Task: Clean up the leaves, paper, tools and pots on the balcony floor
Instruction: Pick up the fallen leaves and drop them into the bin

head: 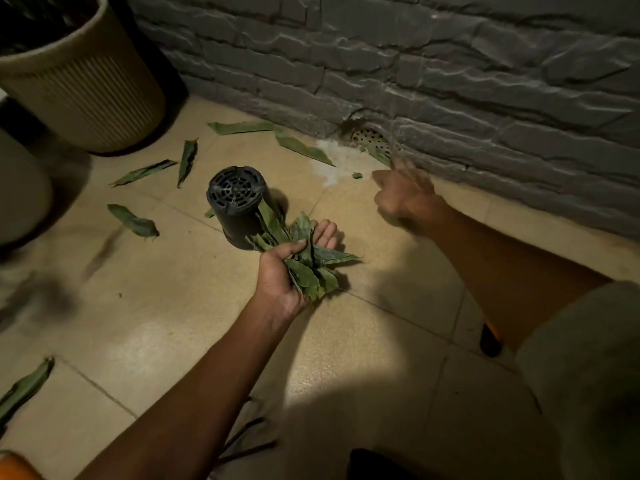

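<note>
My left hand grips a bunch of green leaves low over the tiled floor. Just behind it a small black plastic pot lies tipped, its slotted base facing me. My right hand is blurred, stretched toward the foot of the wall, its fingers spread near a leaf lying at the round floor drain. Nothing shows in that hand. Loose leaves lie scattered on the floor: one long leaf by the wall, a pair further left, another leaf left of the pot.
A large ribbed beige planter stands at the back left, with a second pale pot at the left edge. The grey stone-brick wall closes off the back. A small dark object lies on the floor under my right arm. A leaf lies at the lower left.
</note>
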